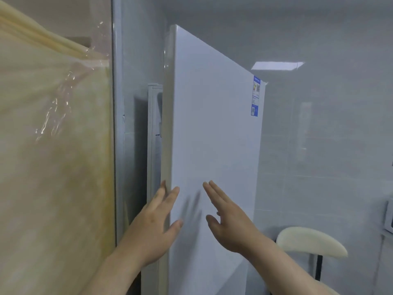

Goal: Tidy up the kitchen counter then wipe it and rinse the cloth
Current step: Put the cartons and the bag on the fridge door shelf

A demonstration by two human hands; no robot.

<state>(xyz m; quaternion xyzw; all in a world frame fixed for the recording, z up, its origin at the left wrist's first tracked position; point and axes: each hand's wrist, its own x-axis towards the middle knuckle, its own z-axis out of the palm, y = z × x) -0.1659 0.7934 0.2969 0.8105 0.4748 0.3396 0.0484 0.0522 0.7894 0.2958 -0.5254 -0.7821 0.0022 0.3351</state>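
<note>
Before the upright, ajar fridge door, left hand and right hand are spread.

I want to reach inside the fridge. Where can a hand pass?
Only through the narrow gap between the fridge door edge and the fridge body, above the left hand. Lower down is crowded: left hand straddles that edge, right hand beside it.
</note>
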